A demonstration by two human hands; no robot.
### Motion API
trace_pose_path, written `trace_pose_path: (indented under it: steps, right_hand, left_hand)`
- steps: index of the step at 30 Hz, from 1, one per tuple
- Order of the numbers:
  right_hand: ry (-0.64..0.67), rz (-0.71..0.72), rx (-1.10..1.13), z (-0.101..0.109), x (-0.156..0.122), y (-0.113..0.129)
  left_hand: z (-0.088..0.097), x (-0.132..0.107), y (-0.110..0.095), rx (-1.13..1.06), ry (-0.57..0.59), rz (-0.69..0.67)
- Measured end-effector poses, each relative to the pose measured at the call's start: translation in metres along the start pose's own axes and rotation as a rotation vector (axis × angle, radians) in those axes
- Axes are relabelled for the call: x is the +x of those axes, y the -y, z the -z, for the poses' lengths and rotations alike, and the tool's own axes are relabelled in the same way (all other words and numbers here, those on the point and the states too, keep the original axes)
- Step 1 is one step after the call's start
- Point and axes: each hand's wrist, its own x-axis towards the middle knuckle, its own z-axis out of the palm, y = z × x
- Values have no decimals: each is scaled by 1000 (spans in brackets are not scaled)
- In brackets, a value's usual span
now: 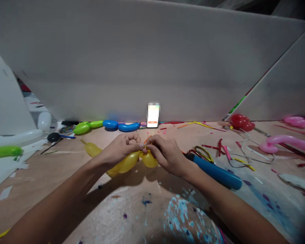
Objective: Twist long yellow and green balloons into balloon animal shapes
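A yellow twisted balloon (128, 162) lies across the middle of the worktop, its far end (92, 148) pointing left. My left hand (122, 149) is closed round the balloon near its twist, fingers curled. My right hand (165, 153) pinches the same twist from the right, thumb and fingers pressed together on the yellow rubber and a thin orange strand (147, 139). Both hands meet over the joint between two yellow bubbles.
A blue balloon pump (218, 173) lies just right of my right wrist. A phone (153, 118) leans on the white back board. Green and blue balloons (109, 124) line the back; red (241, 122) and pink balloons (287, 142), scissors (202, 153) and uninflated strips lie right.
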Motion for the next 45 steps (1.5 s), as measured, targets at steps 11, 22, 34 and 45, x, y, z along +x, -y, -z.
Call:
trace_pose_path:
  steps: [11, 22, 34, 45]
  right_hand:
    - [7, 115, 103, 8, 0, 5]
    - [-31, 159, 138, 5, -7, 19]
    - [29, 158, 58, 2, -9, 16]
    - [36, 17, -72, -3, -6, 9]
  left_hand:
    - [3, -2, -2, -98, 188, 25]
    - [6, -10, -7, -70, 303, 57]
    - [7, -9, -4, 42, 251, -27]
    - [11, -4, -4, 42, 213, -44]
